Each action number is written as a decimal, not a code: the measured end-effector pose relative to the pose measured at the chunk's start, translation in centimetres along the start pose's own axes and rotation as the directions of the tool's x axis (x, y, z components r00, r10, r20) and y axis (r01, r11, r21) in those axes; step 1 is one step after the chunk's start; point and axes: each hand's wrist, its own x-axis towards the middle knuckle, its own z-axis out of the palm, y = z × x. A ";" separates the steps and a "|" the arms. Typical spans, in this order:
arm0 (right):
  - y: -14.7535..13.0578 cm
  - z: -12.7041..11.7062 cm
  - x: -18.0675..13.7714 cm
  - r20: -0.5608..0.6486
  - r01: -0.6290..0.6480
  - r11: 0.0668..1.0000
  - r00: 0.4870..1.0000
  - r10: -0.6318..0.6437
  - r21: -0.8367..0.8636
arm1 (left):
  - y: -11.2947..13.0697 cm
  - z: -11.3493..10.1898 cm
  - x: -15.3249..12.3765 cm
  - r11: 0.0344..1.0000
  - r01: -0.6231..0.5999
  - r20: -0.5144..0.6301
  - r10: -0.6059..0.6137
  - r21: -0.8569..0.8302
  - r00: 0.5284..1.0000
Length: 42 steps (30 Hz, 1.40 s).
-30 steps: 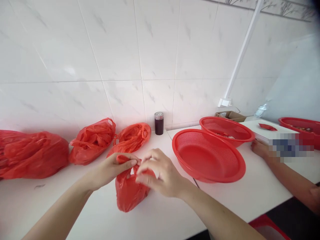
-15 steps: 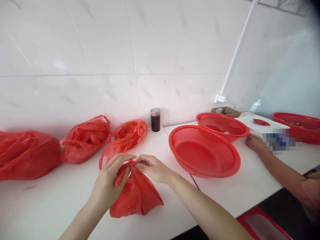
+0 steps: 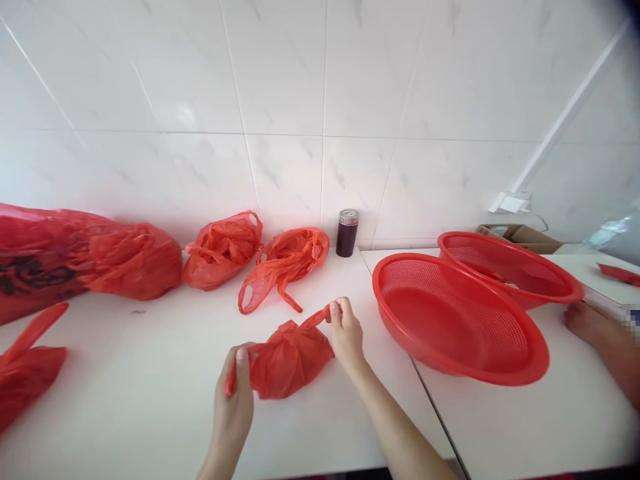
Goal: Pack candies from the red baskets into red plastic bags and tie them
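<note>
A small red plastic bag [image 3: 291, 363] lies bunched on the white table between my hands, its two handles pulled apart to either side. My left hand [image 3: 235, 387] is closed round the left handle, whose end pokes out past the fingers. The right handle is pinched between thumb and fingers of my right hand [image 3: 345, 330]. What the bag contains is hidden. Just behind it lies a crumpled red bag [image 3: 293, 257] with a handle trailing forward.
More red bags [image 3: 135, 260] line the wall at left; another tied bag [image 3: 30, 380] lies near the left edge. A dark lidded cup [image 3: 347, 233] stands by the wall. Two red baskets [image 3: 540, 360] sit at right, near another person's arm [image 3: 600, 337] and a cardboard box [image 3: 530, 238].
My hands have moved apart from the gathered top of the bag, drawing its handles outward. The view has turned left, bringing more bags into sight.
</note>
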 end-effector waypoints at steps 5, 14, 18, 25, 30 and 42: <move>-1.4 3.0 -0.8 0.136 0.140 0.937 0.985 -0.101 -0.319 | -0.2 2.9 0.7 0.966 -0.061 -0.017 0.067 0.252 0.998; 3.4 2.9 4.1 0.111 0.051 0.884 0.994 0.001 -0.464 | -3.4 2.5 7.2 0.789 -0.093 0.165 -0.010 0.607 0.986; 5.1 4.1 5.2 0.094 0.025 0.849 0.995 0.029 -0.527 | -4.2 3.9 8.9 0.687 -0.136 0.226 -0.042 0.713 0.973; 6.3 5.2 5.2 0.030 0.002 0.874 0.999 0.014 -0.485 | -4.5 4.7 9.0 0.582 -0.239 0.289 0.008 0.777 0.957; 6.9 3.9 5.6 -0.120 -0.117 0.936 0.989 0.081 -0.331 | -4.3 3.2 6.5 0.598 -0.250 0.299 0.019 0.761 0.954; 5.5 2.9 5.1 -0.043 -0.084 0.936 0.994 0.105 0.341 | -0.9 -3.7 1.1 0.899 -0.106 0.173 0.035 0.425 0.984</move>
